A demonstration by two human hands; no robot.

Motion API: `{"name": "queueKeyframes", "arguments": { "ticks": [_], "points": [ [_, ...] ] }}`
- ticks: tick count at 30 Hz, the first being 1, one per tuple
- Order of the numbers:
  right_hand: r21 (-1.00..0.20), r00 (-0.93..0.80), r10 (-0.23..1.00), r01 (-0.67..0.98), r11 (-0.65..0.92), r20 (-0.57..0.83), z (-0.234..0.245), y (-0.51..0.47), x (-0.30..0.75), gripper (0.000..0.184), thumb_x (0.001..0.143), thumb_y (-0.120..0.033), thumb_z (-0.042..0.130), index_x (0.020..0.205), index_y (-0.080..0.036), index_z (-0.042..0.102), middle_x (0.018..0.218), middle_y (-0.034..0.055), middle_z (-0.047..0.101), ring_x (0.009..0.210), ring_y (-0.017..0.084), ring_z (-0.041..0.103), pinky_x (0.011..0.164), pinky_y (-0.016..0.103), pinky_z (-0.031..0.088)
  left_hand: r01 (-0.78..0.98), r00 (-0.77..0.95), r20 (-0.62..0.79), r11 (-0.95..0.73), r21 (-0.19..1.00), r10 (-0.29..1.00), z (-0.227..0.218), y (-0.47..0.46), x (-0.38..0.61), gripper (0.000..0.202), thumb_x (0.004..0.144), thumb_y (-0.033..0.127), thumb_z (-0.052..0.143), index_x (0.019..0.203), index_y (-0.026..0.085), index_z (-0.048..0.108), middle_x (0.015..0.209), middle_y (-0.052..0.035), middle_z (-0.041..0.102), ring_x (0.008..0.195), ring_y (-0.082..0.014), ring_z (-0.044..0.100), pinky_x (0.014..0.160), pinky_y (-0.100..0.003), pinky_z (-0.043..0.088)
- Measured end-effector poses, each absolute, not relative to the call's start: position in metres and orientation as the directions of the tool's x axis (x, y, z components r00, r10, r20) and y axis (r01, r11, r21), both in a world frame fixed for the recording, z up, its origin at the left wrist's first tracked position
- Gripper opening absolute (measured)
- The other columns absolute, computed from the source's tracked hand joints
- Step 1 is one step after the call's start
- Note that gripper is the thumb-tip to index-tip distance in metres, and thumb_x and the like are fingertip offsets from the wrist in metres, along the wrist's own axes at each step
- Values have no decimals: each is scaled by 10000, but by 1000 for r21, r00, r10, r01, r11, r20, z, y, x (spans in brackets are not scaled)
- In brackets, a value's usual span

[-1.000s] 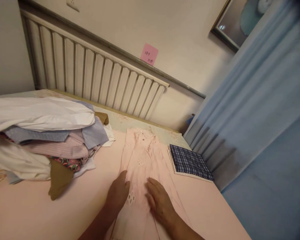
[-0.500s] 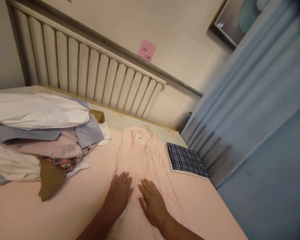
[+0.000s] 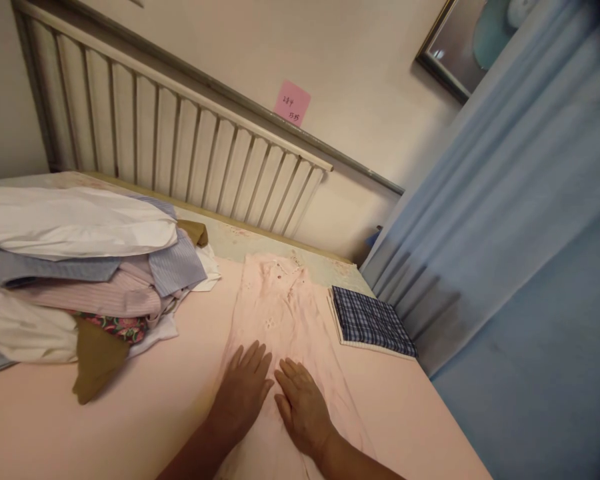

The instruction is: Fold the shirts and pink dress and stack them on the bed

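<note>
Head view: pink garment (image 3: 290, 333) lay spread out, its top near the far edge of the bed (image 3: 410, 413).
Left hand (image 3: 243, 393): fingers flat, released, rested on garment.
Right hand (image 3: 303, 407): likewise, just beside.

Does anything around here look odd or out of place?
Nothing looks spilled. The clothes heap at left is jumbled, an olive piece poking out, unlike the folded plaid cloth at right. The pink garment laid out between them is lightly creased. The blue curtain has dark patches; shadow or stain, I can't tell.
</note>
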State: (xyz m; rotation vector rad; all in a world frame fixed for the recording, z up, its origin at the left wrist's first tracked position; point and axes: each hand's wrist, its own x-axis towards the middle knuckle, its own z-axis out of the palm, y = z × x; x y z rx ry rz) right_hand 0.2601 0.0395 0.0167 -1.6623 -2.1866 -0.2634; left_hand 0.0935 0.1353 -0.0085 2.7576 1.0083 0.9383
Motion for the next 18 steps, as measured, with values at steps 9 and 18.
{"name": "queueKeyframes", "arguments": {
  "ticks": [9, 18],
  "points": [
    [-89, -220, 895, 958, 274, 388, 15, 41, 261, 474, 878, -165, 486, 1349, -222, 469, 1395, 71, 491, 1329, 234, 400, 1099, 507, 351, 572, 655, 365, -750, 331, 661, -13, 131, 90, 406, 867, 252, 422, 1244, 213, 567, 1344, -84, 556, 1302, -229, 433, 1114, -466, 244],
    [-105, -206, 897, 958, 266, 390, 15, 41, 260, 474, 882, -174, 487, 1351, -239, 472, 1387, 65, 500, 1319, 238, 414, 1096, 506, 359, 556, 660, 389, -766, 323, 643, -21, 136, 90, 396, 882, 265, 423, 1249, 219, 562, 1345, -75, 556, 1302, -228, 430, 1109, -465, 248]
  ]
}}
